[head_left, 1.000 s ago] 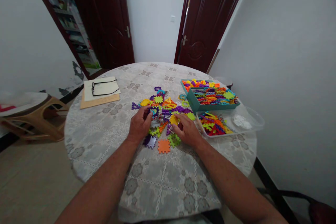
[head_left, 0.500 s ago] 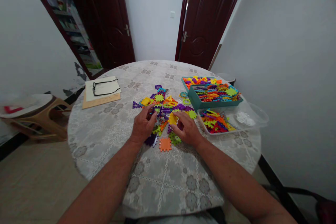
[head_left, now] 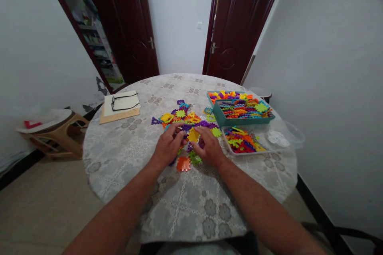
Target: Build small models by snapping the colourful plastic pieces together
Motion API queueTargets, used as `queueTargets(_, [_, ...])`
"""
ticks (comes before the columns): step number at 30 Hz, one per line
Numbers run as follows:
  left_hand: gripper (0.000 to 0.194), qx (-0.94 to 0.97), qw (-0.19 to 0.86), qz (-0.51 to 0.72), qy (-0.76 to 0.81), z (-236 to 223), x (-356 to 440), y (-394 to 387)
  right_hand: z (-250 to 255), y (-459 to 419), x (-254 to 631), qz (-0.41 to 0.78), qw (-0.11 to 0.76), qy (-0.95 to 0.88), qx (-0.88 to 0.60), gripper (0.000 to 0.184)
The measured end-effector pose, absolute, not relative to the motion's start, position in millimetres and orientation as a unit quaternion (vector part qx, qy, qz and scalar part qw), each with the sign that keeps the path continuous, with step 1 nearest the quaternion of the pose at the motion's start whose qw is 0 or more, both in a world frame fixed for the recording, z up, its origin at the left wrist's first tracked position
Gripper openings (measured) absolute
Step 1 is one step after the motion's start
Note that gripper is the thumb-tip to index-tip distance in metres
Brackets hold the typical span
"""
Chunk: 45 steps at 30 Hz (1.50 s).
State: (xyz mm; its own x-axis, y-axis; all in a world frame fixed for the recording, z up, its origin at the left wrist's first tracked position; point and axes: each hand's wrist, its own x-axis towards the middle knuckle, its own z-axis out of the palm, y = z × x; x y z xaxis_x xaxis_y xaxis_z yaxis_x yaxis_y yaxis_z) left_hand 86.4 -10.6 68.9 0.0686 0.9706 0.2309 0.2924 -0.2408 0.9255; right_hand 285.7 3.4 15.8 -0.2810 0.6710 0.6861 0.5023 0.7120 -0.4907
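My right hand [head_left: 208, 146] pinches a yellow interlocking plastic tile [head_left: 193, 135] with notched edges, between thumb and bent fingers. It is held tilted over a heap of similar pieces. Close on its left is my left hand [head_left: 169, 143], fingers curved and thumb apart from the index finger; I make out nothing between them. Around both hands lie purple, yellow, green and orange pieces, among them a lime green tile [head_left: 180, 114]. An orange square tile [head_left: 183, 163] lies flat at the near side, beside a green piece [head_left: 195, 158]. My hands hide part of the heap.
On the right stand a teal box [head_left: 243, 120] full of pieces, a second teal tray [head_left: 211, 95] behind it, and a clear plastic container [head_left: 226, 143] with its lid [head_left: 295, 135]. Black-framed glasses [head_left: 125, 108] rest on papers [head_left: 136, 114] at the left. A patterned cloth [head_left: 119, 159] covers the round table.
My left hand has moved right, nearer the yellow tile. My right hand still has the tile, shifted slightly left. The view has tilted up a little, bringing a framed wall item into sight.
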Motion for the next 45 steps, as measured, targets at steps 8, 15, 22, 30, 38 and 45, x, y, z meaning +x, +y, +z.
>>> queueTargets(8, [0.045, 0.593, 0.441, 0.496, 0.455, 44, 92, -12, 13, 8, 288, 0.067, 0.461, -0.813, -0.349, 0.052])
queueTargets(15, [0.048, 0.61, 0.436, 0.49, 0.445, 30, 85, -8, 27, -2, 283, 0.092, 0.422, -0.837, -0.336, 0.057])
queueTargets(22, [0.046, 0.6, 0.341, 0.501, 0.522, 34, 78, -4, 31, 8, 300, 0.06, 0.424, -0.786, -0.447, 0.043])
queueTargets(30, [0.047, 0.595, 0.335, 0.506, 0.527, 26, 75, -1, 18, 17, 316, 0.096, 0.298, -0.801, -0.51, 0.041])
queueTargets(38, [0.046, 0.6, 0.317, 0.502, 0.536, 20, 73, 4, 26, 3, 323, 0.064, 0.201, -0.832, -0.512, 0.034])
queueTargets(45, [0.044, 0.645, 0.267, 0.456, 0.552, 29, 76, -2, 27, 10, 329, 0.132, 0.23, -0.826, -0.498, 0.023])
